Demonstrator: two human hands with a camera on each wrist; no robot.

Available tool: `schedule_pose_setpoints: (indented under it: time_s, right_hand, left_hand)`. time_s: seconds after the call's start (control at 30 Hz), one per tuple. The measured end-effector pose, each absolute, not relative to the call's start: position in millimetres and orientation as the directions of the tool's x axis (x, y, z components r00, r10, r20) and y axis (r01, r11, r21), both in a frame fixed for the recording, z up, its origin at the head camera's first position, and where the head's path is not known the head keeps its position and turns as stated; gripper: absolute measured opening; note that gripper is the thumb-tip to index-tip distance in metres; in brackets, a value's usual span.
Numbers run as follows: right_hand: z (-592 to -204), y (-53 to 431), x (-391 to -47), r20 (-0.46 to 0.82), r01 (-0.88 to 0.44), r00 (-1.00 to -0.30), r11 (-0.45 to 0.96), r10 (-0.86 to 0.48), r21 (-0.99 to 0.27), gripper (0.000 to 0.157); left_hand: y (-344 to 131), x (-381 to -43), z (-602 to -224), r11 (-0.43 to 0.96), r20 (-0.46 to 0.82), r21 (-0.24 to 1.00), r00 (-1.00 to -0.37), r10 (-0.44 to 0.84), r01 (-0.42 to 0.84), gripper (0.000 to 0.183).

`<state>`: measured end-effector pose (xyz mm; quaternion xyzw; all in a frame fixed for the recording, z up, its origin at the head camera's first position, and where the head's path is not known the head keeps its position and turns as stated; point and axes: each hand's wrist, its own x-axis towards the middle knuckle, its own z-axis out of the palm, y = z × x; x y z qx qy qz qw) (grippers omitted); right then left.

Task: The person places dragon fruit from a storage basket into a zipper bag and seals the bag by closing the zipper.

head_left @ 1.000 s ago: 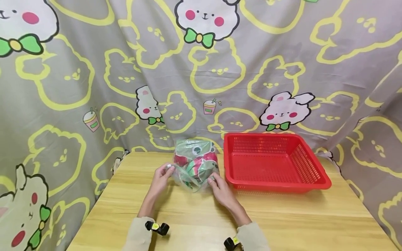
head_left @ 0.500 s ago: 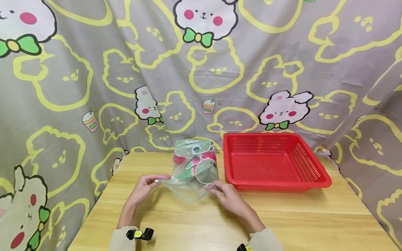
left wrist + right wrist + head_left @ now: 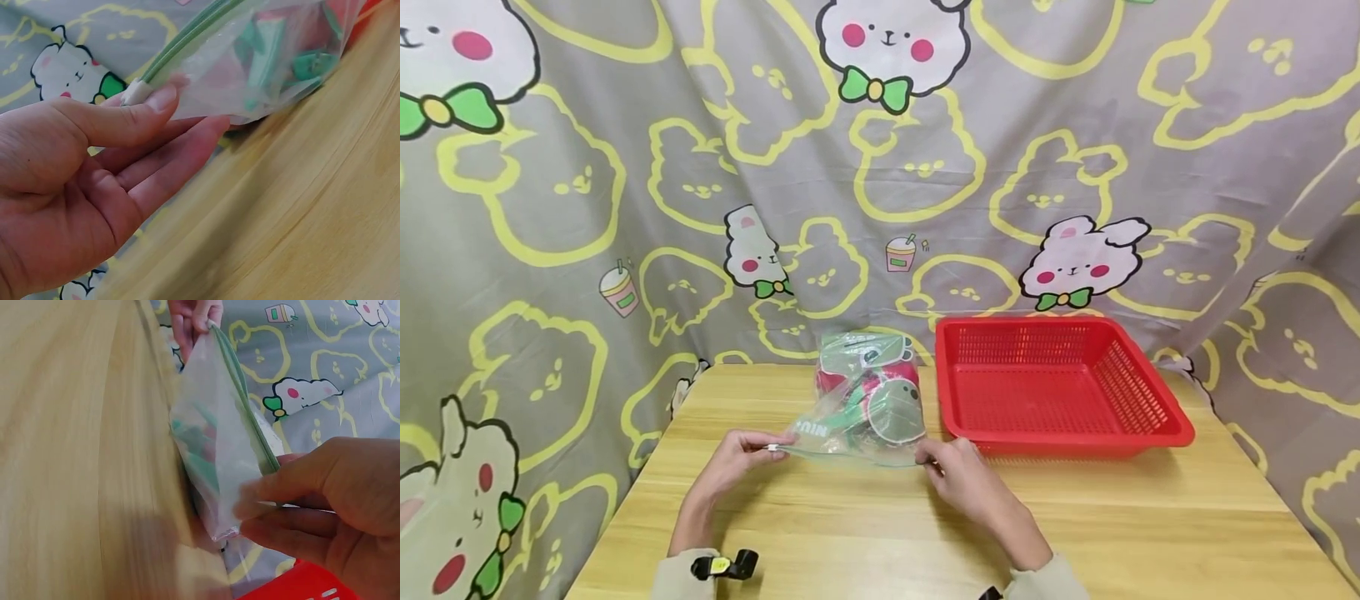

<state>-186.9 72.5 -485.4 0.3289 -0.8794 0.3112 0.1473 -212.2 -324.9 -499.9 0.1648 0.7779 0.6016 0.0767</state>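
Note:
A clear zip bag [image 3: 827,427] lies on the table with soft-looking red and green things [image 3: 895,408] inside, printed with a cartoon face. My left hand [image 3: 730,467] pinches the left corner of its mouth, thumb on the white slider [image 3: 136,92]. At the opposite corner, my right hand [image 3: 962,479] pinches the edge between thumb and fingers. Between them the green zip strip [image 3: 253,419] is stretched nearly straight in the head view. The bag's full end points away from me, toward the curtain.
To the right of the bag stands a red plastic basket [image 3: 1063,442] with perforated walls, close beside it. The wooden table [image 3: 850,542] ends at a grey curtain [image 3: 850,167] with cartoon animals, which hangs behind and on both sides.
Both hands have drawn toward me and spread apart, the left moving left and the right moving right. The bag's mouth, loose and gaping before, is now pulled into a straight line.

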Motion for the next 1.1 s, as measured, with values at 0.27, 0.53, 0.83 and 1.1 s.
schedule_pose_setpoints:
  time_s: [0.27, 0.53, 0.83, 1.1]
  right_hand:
    - [-484.2, 73.2, -187.2, 0.505, -0.678, -0.713, 0.663, -0.487, -0.319, 0.026]
    - [-482.8, 73.3, -185.4, 0.302, -0.643, -0.765, 0.649, -0.569, -0.406, 0.019]
    - [-486.2, 72.1, -185.4, 0.237, -0.644, -0.757, 0.638, -0.609, -0.421, 0.017]
    - [-489.4, 75.0, -181.1, 0.194, -0.617, -0.776, 0.66, -0.6, -0.428, 0.031]
  left_hand:
    - [-330.1, -213.0, -497.5, 0.119, 0.032, 0.989, -0.911, 0.412, 0.089, 0.028]
    - [-335.8, -209.2, -494.5, 0.021, -0.018, 1.0, -0.914, 0.405, -0.011, 0.04]
    - [-319.6, -207.9, -479.3, 0.074, -0.186, 0.983, -0.909, 0.373, -0.171, 0.049]
    - [-312.4, -205.6, -480.2, 0.098, -0.199, 0.98, -0.908, 0.369, -0.175, 0.038]
